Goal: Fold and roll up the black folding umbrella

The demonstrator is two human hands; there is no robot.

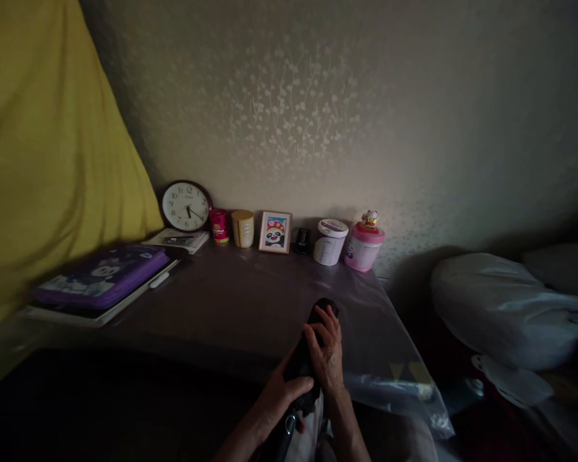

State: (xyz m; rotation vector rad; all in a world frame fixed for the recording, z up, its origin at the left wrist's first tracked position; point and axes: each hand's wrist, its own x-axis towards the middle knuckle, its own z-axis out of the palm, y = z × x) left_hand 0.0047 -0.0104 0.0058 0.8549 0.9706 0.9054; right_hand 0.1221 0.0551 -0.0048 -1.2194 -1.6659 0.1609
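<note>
Both hands are on a long black object [297,364] in front of me, just over the near part of the table. Its far end is rounded, and its lower edge looks ruffled. A shiny ring [290,423] shows below it. My left hand [280,396] grips the lower part from the left, thumb lying across the top. Higher up, my right hand [328,351] closes over the right side, its fingers bent across the surface. The dim light hides most detail, and I cannot tell what kind of thing it is.
The table [231,301] has a clear plastic cover. Along the wall stand a clock [179,206], a red can [219,226], a yellow ribbed container [243,229], a framed panda picture [275,232] and two tubs [330,244]. A purple case [103,276] lies left; white bags [505,301] sit right.
</note>
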